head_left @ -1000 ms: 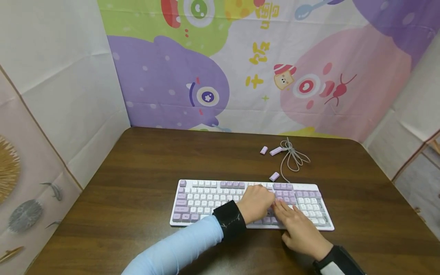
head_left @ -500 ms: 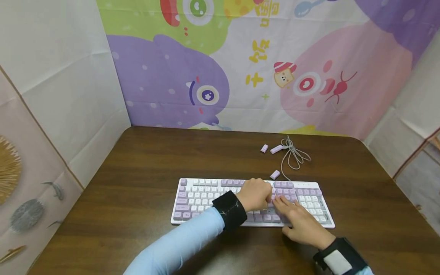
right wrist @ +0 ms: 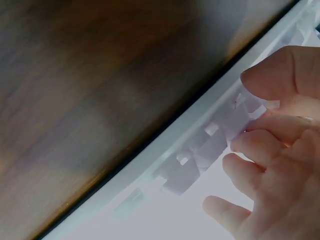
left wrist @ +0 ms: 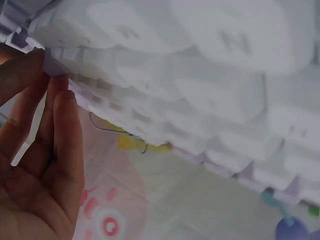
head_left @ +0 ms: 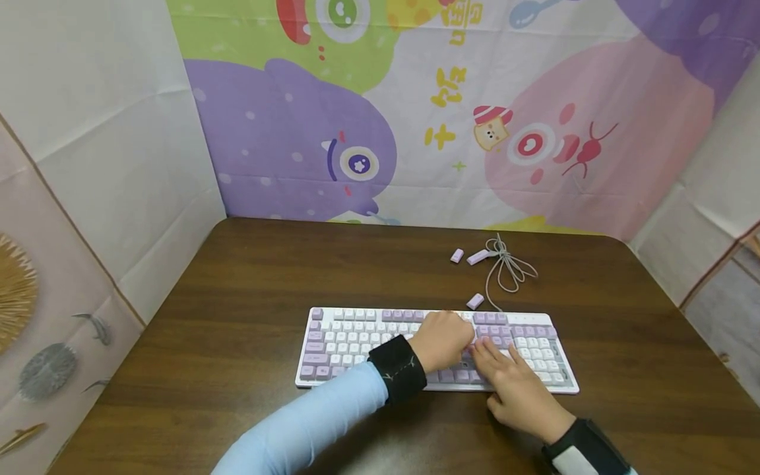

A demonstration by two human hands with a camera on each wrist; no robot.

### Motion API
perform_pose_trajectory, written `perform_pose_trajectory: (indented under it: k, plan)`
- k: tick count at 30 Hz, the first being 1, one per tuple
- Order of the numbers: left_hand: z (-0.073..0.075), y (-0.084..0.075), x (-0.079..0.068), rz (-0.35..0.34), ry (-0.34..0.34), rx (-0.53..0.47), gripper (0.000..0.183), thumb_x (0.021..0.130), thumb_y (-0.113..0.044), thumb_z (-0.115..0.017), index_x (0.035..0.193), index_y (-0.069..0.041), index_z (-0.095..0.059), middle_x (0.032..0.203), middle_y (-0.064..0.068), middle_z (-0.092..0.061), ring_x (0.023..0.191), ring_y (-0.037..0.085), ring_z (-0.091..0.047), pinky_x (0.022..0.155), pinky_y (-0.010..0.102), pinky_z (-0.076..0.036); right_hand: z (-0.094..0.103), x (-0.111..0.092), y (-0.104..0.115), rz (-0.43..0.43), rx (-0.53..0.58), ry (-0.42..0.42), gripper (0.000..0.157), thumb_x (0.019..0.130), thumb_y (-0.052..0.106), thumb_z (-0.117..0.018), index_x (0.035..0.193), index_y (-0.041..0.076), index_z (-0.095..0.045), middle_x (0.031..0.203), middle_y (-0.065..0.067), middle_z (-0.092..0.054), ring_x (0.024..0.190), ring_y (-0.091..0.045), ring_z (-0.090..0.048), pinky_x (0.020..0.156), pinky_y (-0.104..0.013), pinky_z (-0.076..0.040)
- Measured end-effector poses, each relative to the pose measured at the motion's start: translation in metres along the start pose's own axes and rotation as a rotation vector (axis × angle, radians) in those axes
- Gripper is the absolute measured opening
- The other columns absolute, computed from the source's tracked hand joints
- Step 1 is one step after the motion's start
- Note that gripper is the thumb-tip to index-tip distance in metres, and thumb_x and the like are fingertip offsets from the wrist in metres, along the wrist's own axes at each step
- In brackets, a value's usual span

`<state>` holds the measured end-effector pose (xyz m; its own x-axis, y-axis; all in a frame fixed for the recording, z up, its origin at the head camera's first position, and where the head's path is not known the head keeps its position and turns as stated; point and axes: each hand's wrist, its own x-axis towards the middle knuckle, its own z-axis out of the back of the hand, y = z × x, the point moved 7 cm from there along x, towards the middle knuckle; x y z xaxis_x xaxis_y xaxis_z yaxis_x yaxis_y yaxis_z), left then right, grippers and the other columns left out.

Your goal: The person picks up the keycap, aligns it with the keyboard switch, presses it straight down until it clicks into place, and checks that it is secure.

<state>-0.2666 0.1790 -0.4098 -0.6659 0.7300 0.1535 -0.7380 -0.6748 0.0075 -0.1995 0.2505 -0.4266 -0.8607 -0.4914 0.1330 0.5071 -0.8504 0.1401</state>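
Note:
A white and lilac keyboard [head_left: 350, 348] lies on the wooden table, crossed by both hands. Over its right-middle keys, my left hand [head_left: 442, 340] is bent down with curled fingers. In the left wrist view, the thumb and fingertips pinch a lilac keycap [left wrist: 53, 66] at the far end of the white key rows. My right hand [head_left: 522, 392] rests on the keyboard just to the right, its fingers mostly straight and close to the left hand. The right wrist view has its fingertips on the lilac bottom-row keys [right wrist: 205, 150]; glare hides much there.
Behind the keyboard lie three loose lilac keycaps: one short [head_left: 456, 256], one longer [head_left: 477, 257] and one near the back edge [head_left: 475, 301]. A bundled grey cable [head_left: 506, 269] lies beside them. A cartoon cloth [head_left: 439, 119] hangs behind the table [head_left: 285, 277].
The left hand dips slightly and shifts a little over the same keys. The right hand moves only slightly and stays beside it. The loose keycaps have not moved.

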Motion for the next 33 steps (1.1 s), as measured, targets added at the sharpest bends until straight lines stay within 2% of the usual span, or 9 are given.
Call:
perform_pose_trajectory:
  k: [3,12,16,21,24,29,33]
  plan:
    - [0.001,-0.003,-0.001,-0.016,-0.010,0.044,0.009,0.071,-0.019,-0.073,0.068,-0.019,-0.064,0.068,-0.005,-0.066,0.061,0.011,-0.060,0.050,0.028,-0.048,-0.001,-0.001,0.002,0.002,-0.020,0.010,0.067,0.061,0.002,-0.068,0.126,-0.005,-0.053,0.133,-0.021,-0.052,0.126,-0.036,-0.048,0.099,-0.060,-0.034]
    - [0.001,-0.004,0.000,0.002,-0.026,0.060,0.007,0.071,-0.020,-0.073,0.069,-0.019,-0.066,0.067,-0.005,-0.066,0.061,0.011,-0.060,0.050,0.028,-0.048,0.000,0.001,0.003,-0.012,-0.005,0.012,0.066,0.060,0.001,-0.067,0.125,-0.006,-0.054,0.132,-0.022,-0.053,0.125,-0.037,-0.048,0.099,-0.059,-0.035]
    - [0.000,-0.007,-0.001,-0.001,-0.058,0.092,0.003,0.074,-0.019,-0.071,0.071,-0.020,-0.069,0.069,-0.005,-0.068,0.063,0.011,-0.061,0.052,0.027,-0.050,0.000,0.000,0.003,-0.009,-0.009,0.012,0.067,0.059,0.001,-0.068,0.124,-0.007,-0.054,0.132,-0.022,-0.053,0.125,-0.037,-0.049,0.099,-0.059,-0.035]
    - [0.001,-0.011,-0.003,-0.019,-0.098,0.120,0.009,0.079,-0.018,-0.065,0.073,-0.021,-0.070,0.071,-0.005,-0.069,0.064,0.011,-0.062,0.052,0.027,-0.050,-0.002,0.000,0.003,-0.007,-0.021,0.025,0.067,0.058,0.001,-0.068,0.124,-0.006,-0.055,0.132,-0.023,-0.052,0.125,-0.037,-0.049,0.098,-0.059,-0.036]
    - [0.001,-0.011,-0.002,-0.017,-0.089,0.120,0.008,0.079,-0.018,-0.066,0.073,-0.021,-0.070,0.071,-0.005,-0.069,0.064,0.011,-0.062,0.053,0.027,-0.051,-0.003,0.000,0.003,-0.012,-0.016,0.039,0.067,0.059,0.001,-0.067,0.124,-0.006,-0.054,0.133,-0.023,-0.052,0.126,-0.036,-0.048,0.098,-0.059,-0.035]
    - [-0.002,-0.008,-0.001,0.001,-0.051,0.094,0.004,0.073,-0.021,-0.072,0.071,-0.020,-0.069,0.070,-0.005,-0.068,0.063,0.011,-0.062,0.052,0.027,-0.050,-0.002,0.000,0.004,-0.015,-0.012,0.042,0.068,0.060,0.000,-0.066,0.126,-0.005,-0.053,0.133,-0.022,-0.052,0.126,-0.036,-0.048,0.098,-0.058,-0.036]
    - [-0.002,-0.007,-0.001,0.004,-0.054,0.087,0.006,0.070,-0.021,-0.074,0.070,-0.020,-0.068,0.069,-0.004,-0.067,0.062,0.011,-0.061,0.051,0.027,-0.049,-0.001,0.001,0.005,-0.019,-0.009,0.037,0.069,0.059,0.000,-0.066,0.126,-0.006,-0.053,0.133,-0.022,-0.052,0.126,-0.036,-0.048,0.098,-0.058,-0.036]
